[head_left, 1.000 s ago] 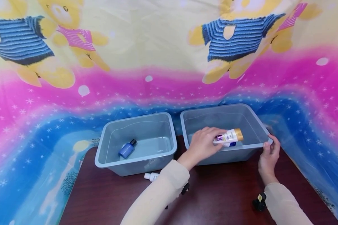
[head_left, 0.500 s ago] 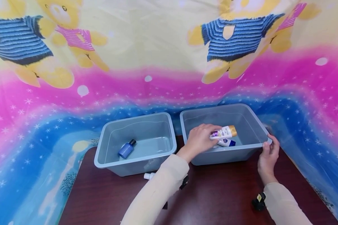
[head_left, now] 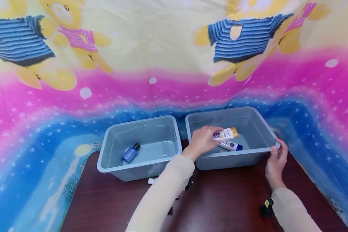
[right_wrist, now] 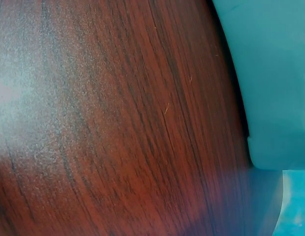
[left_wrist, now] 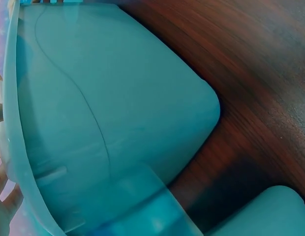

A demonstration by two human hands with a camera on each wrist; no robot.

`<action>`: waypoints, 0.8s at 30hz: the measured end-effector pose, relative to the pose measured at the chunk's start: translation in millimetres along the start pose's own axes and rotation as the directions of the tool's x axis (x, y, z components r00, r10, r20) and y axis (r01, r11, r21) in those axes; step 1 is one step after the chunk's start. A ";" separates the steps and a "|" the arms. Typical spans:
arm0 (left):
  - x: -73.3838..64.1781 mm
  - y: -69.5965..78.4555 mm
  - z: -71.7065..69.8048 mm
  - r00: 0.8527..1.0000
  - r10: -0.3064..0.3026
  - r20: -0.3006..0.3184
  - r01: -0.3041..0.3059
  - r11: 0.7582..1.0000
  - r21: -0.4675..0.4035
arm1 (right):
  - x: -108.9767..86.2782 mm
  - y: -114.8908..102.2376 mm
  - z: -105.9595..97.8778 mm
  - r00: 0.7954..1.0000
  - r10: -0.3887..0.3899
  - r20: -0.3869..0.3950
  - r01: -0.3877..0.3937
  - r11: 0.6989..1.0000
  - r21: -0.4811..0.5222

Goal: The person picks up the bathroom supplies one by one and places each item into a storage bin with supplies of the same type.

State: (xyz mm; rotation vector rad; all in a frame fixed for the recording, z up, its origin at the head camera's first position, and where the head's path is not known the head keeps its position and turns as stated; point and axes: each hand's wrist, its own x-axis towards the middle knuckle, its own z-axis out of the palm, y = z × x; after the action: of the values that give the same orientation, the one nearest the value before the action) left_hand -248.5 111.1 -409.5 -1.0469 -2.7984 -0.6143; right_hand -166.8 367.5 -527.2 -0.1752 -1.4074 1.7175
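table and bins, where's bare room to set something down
Tabletop between the sleeves, in front of the right bin; the left bin, right of the blue bottle. Crowded: the right bin's near side, with left hand, gold-capped bottle and blue-capped bottle.

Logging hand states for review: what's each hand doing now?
Left hand: holding a white, gold-capped bottle.
Right hand: holding the right bin's rim.
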 end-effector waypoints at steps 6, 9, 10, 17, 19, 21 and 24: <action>3.4 -7.8 1.4 1.000 -0.018 0.018 0.018 1.000 -0.012 | -5.3 -14.0 7.1 1.000 0.001 0.021 -0.002 1.000 0.013; 3.4 -11.0 2.4 1.000 -0.021 0.023 0.021 1.000 -0.007 | -6.0 -15.8 8.8 1.000 0.001 0.023 -0.002 1.000 0.022; 3.1 -11.9 2.8 0.999 -0.021 0.025 0.021 1.000 -0.006 | -6.0 -15.8 9.1 1.000 -0.002 0.023 0.002 1.000 0.021; 0.6 -15.1 5.4 0.998 -0.037 0.048 0.039 0.999 -0.038 | -3.9 -11.2 7.0 1.000 -0.023 0.012 0.023 0.999 0.034; 0.3 -16.1 6.5 0.998 -0.035 0.053 0.037 0.998 -0.041 | -2.5 -7.1 4.7 1.000 -0.022 0.009 0.021 0.999 0.043; 0.1 -17.9 8.4 0.998 -0.030 0.057 0.032 0.999 -0.030 | -0.9 -2.4 2.2 1.000 -0.019 0.000 0.019 0.999 0.033; -0.3 -21.6 11.1 0.998 -0.031 0.063 0.032 0.999 -0.012 | 1.2 4.0 -0.5 1.000 -0.014 -0.014 0.014 0.999 0.035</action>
State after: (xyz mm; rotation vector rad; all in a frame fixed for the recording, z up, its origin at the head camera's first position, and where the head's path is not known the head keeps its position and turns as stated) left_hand -261.6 100.6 -427.0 -1.0440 -2.8737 -0.6149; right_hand -169.4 368.8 -530.3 -0.1573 -1.3640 1.7253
